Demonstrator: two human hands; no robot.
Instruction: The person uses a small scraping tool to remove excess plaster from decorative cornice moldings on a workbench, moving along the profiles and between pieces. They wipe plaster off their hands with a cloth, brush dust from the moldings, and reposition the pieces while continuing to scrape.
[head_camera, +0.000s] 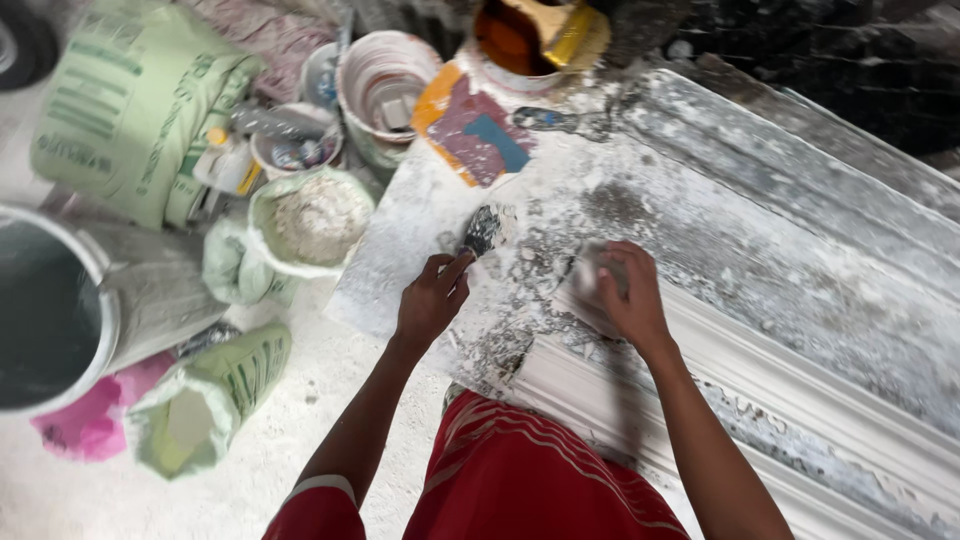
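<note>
Left hand (432, 300) grips a small putty knife (482, 232), fingers closed round its handle, blade resting on the plaster-crusted slab (700, 220). Right hand (628, 296) lies just beside it, fingers curled over a pale lump (590, 280) on the slab; what the lump is cannot be told. Near edge of the slab carries a white ribbed moulding (620, 400), running diagonally. Dusty floor (300, 440) lies open to the left. An open bag (312, 220) holds grey-white powder. A large grey bucket (50, 310) stands at far left, contents unclear. A white pail (385, 85) holds a small block.
</note>
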